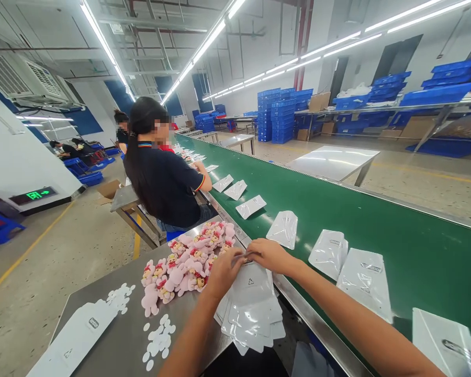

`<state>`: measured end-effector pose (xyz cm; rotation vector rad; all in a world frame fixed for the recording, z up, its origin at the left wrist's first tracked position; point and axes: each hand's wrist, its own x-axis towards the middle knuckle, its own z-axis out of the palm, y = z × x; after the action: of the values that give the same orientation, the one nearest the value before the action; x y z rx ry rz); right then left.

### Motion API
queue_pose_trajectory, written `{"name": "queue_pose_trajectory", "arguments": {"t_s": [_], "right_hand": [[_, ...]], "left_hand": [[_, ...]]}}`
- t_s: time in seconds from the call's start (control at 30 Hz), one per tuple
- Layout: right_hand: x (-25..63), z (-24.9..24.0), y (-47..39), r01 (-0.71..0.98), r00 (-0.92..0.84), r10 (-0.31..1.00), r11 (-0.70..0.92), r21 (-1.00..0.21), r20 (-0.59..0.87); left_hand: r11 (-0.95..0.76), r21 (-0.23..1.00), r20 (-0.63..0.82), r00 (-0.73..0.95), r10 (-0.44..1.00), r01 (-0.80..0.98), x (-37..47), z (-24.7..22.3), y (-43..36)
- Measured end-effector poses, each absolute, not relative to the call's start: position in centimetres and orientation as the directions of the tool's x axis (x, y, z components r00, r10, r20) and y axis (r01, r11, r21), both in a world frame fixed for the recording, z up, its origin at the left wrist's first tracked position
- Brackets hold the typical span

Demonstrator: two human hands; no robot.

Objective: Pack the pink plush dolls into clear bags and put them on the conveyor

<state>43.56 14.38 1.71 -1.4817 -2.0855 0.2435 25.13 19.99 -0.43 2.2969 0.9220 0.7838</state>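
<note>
My left hand [225, 269] pinches the top edge of a white plastic pouch [249, 301] printed with a small triangle mark. On the same edge, to the right, the fingers of my right hand [270, 255] are closed too. Below the pouch, more white pouches fan out in a loose stack [277, 330] at the table's edge. A heap of pink plush toys [184, 267] with red bows lies just left of my hands. Nearer to me is a scatter of white round discs [159, 337]. The inside of the pouch is hidden from view.
A green conveyor belt [337, 204] runs along my right, bearing several filled-looking pouches [365, 277]. White pouches [82, 330] and more discs [120, 298] lie at the left of the metal table [113, 351]. A co-worker [157, 167] sits beside the belt ahead.
</note>
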Motion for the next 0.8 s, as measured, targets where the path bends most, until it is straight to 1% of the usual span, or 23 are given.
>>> {"name": "queue_pose_trajectory", "arguments": {"t_s": [0.03, 0.07, 0.1, 0.13, 0.17, 0.2, 0.27, 0.3, 0.37, 0.47, 0.53, 0.6, 0.67, 0.73, 0.77, 0.8], "right_hand": [[42.9, 2.0, 15.0, 0.777, -0.237, 0.908, 0.39, -0.494, 0.346], [42.4, 2.3, 15.5, 0.734, -0.24, 0.904, 0.408, -0.543, 0.355], [41.9, 2.7, 16.1, 0.685, -0.243, 0.902, 0.421, -0.594, 0.358], [41.5, 3.0, 16.7, 0.634, -0.255, 0.904, 0.425, -0.646, 0.344], [41.1, 3.3, 17.6, 0.596, -0.258, 0.916, 0.401, -0.696, 0.307], [40.7, 3.5, 18.6, 0.578, -0.242, 0.936, 0.351, -0.737, 0.257], [40.0, 3.4, 21.0, 0.59, -0.139, 0.978, 0.207, -0.78, 0.154], [39.5, 3.3, 22.4, 0.605, -0.062, 0.991, 0.132, -0.785, 0.118], [38.7, 2.7, 24.8, 0.633, 0.064, 0.993, 0.034, -0.774, 0.097], [37.8, 2.4, 26.5, 0.653, 0.128, 0.983, 0.018, -0.757, 0.134], [37.6, 2.9, 25.8, 0.658, 0.164, 0.967, 0.039, -0.752, 0.194], [38.0, 4.0, 24.0, 0.624, 0.197, 0.942, 0.093, -0.776, 0.272], [38.7, 5.6, 21.4, 0.521, 0.187, 0.921, 0.203, -0.829, 0.343], [39.5, 7.1, 18.4, 0.444, 0.131, 0.909, 0.304, -0.843, 0.397], [39.8, 7.7, 17.1, 0.462, 0.095, 0.905, 0.329, -0.824, 0.414], [40.1, 8.2, 15.8, 0.523, 0.055, 0.905, 0.334, -0.784, 0.422]], "left_hand": [[-0.53, 0.784, 0.3, 0.551, 0.779, 0.323, 24.4, 0.0, 19.6], [-0.395, 0.901, 0.254, 0.516, 0.818, 0.182, 23.6, 0.4, 19.3], [-0.224, 0.974, 0.177, 0.503, 0.846, 0.034, 22.9, 0.5, 19.0], [-0.046, 0.996, 0.081, 0.51, 0.857, -0.08, 22.2, 0.6, 18.7], [0.104, 0.985, -0.02, 0.517, 0.856, -0.135, 21.7, 0.4, 18.5], [0.22, 0.962, -0.113, 0.498, 0.86, -0.162, 21.2, 0.2, 18.5], [0.349, 0.915, -0.25, 0.398, 0.883, -0.201, 20.7, -0.6, 18.6], [0.369, 0.903, -0.282, 0.341, 0.897, -0.221, 20.5, -0.9, 18.7], [0.353, 0.904, -0.281, 0.284, 0.917, -0.243, 20.4, -1.6, 19.0], [0.273, 0.937, -0.206, 0.289, 0.935, -0.217, 20.4, -2.1, 19.0], [0.202, 0.963, -0.138, 0.316, 0.939, -0.179, 20.5, -1.9, 18.8], [0.132, 0.986, -0.088, 0.349, 0.933, -0.105, 20.7, -1.4, 18.5], [0.066, 0.998, -0.063, 0.357, 0.932, 0.004, 21.1, -0.7, 18.2], [0.006, 0.994, -0.043, 0.35, 0.936, 0.107, 21.7, 0.1, 17.8], [-0.02, 0.99, -0.032, 0.353, 0.935, 0.142, 22.1, 0.4, 17.6], [-0.044, 0.986, -0.019, 0.366, 0.931, 0.162, 22.4, 0.7, 17.3]]}}
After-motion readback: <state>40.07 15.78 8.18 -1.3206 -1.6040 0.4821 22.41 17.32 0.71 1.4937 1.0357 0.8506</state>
